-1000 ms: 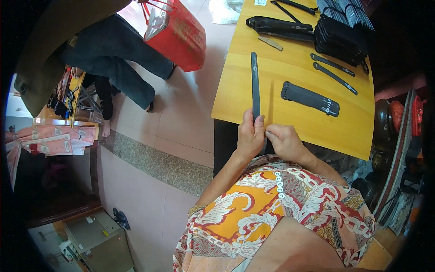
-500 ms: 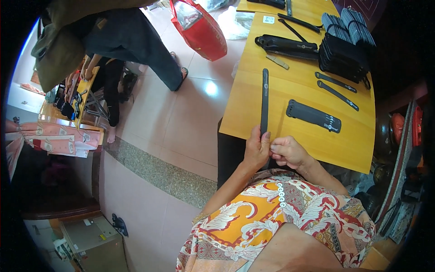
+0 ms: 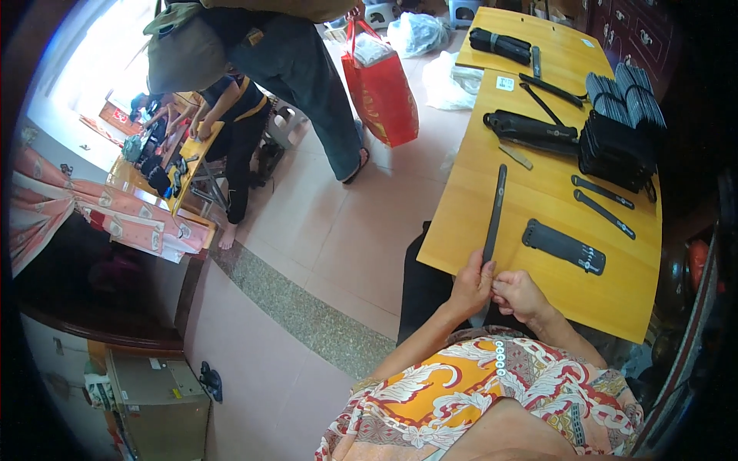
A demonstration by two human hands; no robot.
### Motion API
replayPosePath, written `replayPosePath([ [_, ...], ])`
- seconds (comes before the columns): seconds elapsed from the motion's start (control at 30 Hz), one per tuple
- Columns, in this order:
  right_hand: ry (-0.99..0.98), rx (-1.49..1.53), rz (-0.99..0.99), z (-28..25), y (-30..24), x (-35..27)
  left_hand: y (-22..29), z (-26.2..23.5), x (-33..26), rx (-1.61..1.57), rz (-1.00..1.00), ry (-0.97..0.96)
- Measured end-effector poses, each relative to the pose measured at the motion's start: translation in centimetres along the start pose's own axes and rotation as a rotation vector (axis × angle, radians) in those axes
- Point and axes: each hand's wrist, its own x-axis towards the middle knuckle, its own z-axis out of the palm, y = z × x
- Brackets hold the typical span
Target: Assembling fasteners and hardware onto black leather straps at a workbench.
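A long thin black strip (image 3: 494, 215) lies lengthwise on the yellow wooden table (image 3: 461, 223), its near end reaching past the table's front edge. My left hand (image 3: 470, 286) is closed around that near end. My right hand (image 3: 520, 295) pinches the same end from the right, fingertips touching the left hand. A flat black strap piece (image 3: 563, 246) with small rivets lies on the table just right of the strip, beyond my right hand.
Farther back on the table lie two narrow black straps (image 3: 603, 203), a stack of black pieces (image 3: 619, 138) and a black roll (image 3: 530, 129). A person (image 3: 300, 69) stands on the tiled floor at the left beside a red bag (image 3: 382, 92).
The view has shifted, so the table sits more to the right and the standing person shows more. Both hands stay on the strip's near end.
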Motion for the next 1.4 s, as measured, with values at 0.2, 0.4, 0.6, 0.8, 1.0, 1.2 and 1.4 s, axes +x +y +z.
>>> replayPosePath([
  [0.2,0.281,-0.869,-0.545,1.0,-0.9,-0.3,-1.5,0.1,0.3,-0.304,-0.102,-0.080],
  [0.4,0.008,-0.248,-0.142,-0.2,-1.5,-0.5,0.3,-0.8,0.0,-0.557,-0.263,-0.149],
  [0.6,0.188,-0.768,-0.564,0.0,-0.2,0.3,-1.5,-1.1,0.4,-0.260,-0.095,-0.251],
  [0.8,0.284,-1.032,-0.856,0.4,0.1,1.0,-0.2,-1.4,0.8,-0.372,-0.274,-0.278],
  [1.0,0.044,-0.179,-0.070,-0.8,-0.9,0.9,-0.7,-1.3,0.4,-0.271,-0.173,-0.201],
  [1.2,0.354,-0.951,-0.566,2.6,-1.9,-0.7,-0.7,-1.3,0.3,-0.449,-0.267,-0.144],
  [1.4,0.216,-0.787,-0.474,1.1,-1.6,-0.8,-0.1,-1.4,0.2,-0.519,-0.255,-0.140],
])
